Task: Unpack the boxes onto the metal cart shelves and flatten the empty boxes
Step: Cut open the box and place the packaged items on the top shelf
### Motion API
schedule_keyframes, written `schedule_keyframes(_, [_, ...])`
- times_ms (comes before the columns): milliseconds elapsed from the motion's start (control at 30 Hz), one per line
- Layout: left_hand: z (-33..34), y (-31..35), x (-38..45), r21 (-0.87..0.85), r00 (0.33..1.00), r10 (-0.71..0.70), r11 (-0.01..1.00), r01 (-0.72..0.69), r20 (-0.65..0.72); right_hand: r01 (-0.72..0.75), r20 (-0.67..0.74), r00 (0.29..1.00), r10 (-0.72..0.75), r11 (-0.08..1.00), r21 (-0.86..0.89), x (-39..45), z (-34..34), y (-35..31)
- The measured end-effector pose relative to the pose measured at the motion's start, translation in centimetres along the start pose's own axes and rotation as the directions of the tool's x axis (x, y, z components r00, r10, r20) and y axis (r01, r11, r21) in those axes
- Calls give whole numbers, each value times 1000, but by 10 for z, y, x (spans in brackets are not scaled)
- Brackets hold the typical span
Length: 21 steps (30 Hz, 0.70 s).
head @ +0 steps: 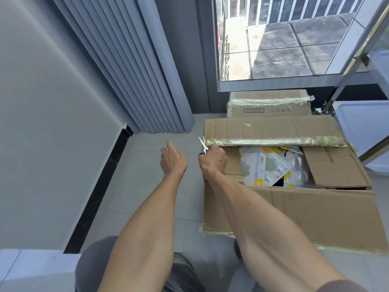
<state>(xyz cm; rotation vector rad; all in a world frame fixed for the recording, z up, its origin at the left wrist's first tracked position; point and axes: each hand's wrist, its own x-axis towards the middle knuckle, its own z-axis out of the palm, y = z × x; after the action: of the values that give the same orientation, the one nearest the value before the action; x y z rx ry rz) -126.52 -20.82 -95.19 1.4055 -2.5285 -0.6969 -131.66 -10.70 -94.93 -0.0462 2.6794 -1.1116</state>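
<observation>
A large cardboard box (294, 209) sits on the floor at the right, its top flaps partly open. Inside lie several packaged goods (264, 168) in white and yellow blister cards. My right hand (212, 160) grips a pair of scissors (203, 146) at the box's far left corner, the blades pointing up beside the yellowish tape (273, 141) on the far flap. My left hand (173, 159) hovers over the floor left of the box, fingers relaxed and holding nothing. A second, taped box (269, 104) stands behind the first.
A metal cart frame (349, 68) rises at the far right with white bins (362, 123) on it. Grey curtains (130, 66) and a wall stand to the left. A glass window fills the upper right. Grey floor tiles lie between the wall and the box.
</observation>
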Motion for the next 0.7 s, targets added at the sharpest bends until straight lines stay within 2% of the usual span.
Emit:
schedule_keyframes(67, [-1, -6, 0, 7, 1000, -11, 1000, 11, 4, -12, -22, 1000, 13, 998, 63, 12, -6, -3])
schedule_keyframes(167, [-5, -16, 5, 0, 999, -45, 999, 45, -2, 147, -94, 987, -132, 973, 179, 22, -24, -13])
schedule_keyframes(267, [-6, -17, 9, -15, 995, -101, 995, 101, -14, 252, -236, 954, -183, 919, 305, 44, -55, -29])
schedule_keyframes(367, [-3, 3, 7, -57, 995, -93, 994, 91, -25, 284, -321, 929, -182, 909, 305, 59, -84, -35])
schedule_keyframes(500, [5, 54, 0, -137, 993, 91, 987, -80, 77, 218, -307, 940, -146, 952, 213, 70, -107, -7])
schedule_keyframes(600, [9, 92, -5, -74, 947, 277, 960, -268, 163, 123, -320, 943, -95, 990, 69, 83, -136, 24])
schedule_keyframes(700, [20, 119, -7, 10, 895, 411, 908, -419, 174, 59, -330, 940, -85, 994, -88, 100, -167, 46])
